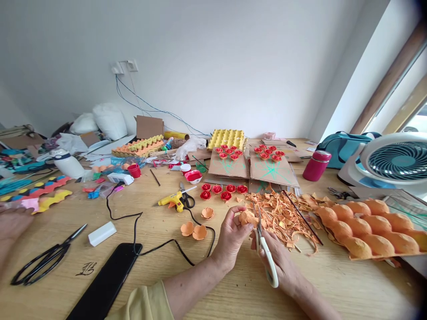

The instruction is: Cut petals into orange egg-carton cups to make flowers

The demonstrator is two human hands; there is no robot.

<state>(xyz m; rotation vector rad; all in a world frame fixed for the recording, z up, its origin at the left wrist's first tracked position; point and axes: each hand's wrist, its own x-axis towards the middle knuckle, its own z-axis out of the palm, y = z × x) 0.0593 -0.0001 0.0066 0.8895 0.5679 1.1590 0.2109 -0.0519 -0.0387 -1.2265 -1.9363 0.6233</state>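
Between thumb and fingers, my left hand [230, 242] pinches an orange egg-carton cup [247, 217]. My right hand [278, 262] is closed on white-handled scissors [269, 262], their blades up against the cup's right side. Behind both hands spreads a heap of orange carton scraps [283, 213]. Cut orange petal cups [194, 231] lie on the table left of my left hand, with another layered orange flower [207, 213] just beyond. Several red paper roses [226, 195] sit farther back.
A yellow glue gun [170, 200] trails a black cord past a black phone [106, 280]. Black scissors [50, 260] lie at left, near another person's hand [15, 222]. At right are an orange egg tray [373, 226], a pink bottle [316, 166] and a fan [393, 160]. Cardboard with roses [273, 171] stands behind.
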